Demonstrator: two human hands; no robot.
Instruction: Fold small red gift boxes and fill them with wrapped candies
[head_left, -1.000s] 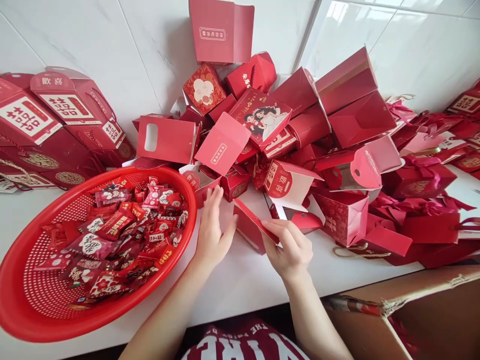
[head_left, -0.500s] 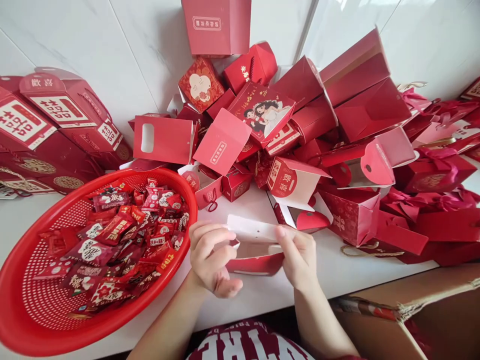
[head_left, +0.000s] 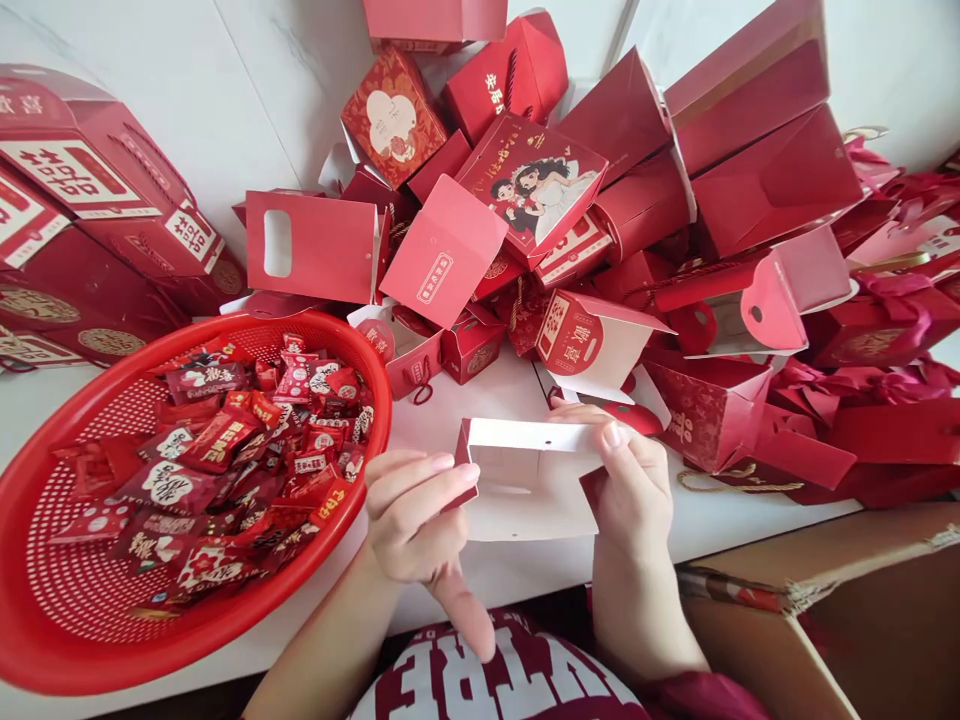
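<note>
Right now, what you have in front of you is a white counter point(head_left: 435, 410), with a heap of red boxes point(head_left: 540, 190) spread over its far side, many of their flaps standing up. A cardboard carton point(head_left: 750, 630) opens at the lower right, and the big red basket point(head_left: 22, 600) sits to your left, holding a mound of wrapped sweets point(head_left: 176, 485). In the middle, between the basket and the carton and just on your side of the heap, is the small card box point(head_left: 525, 510), red outside and pale inside, its open mouth turned up towards you. Your right hand point(head_left: 637, 490) is closed on its right end, thumb over the top corner of the white flap point(head_left: 517, 435). Your left hand point(head_left: 420, 520) has bent fingers against the left end, thumb spread well clear; whether those fingers truly grip the card, you can't tell. You seem to be at the stage of shaping the box and squaring its walls. The next move probably calls for a light, steady hold at both ends, as thin card could crease or sag if squeezed. The small hole point(head_left: 548, 442) in the flap sits uncovered.
</note>
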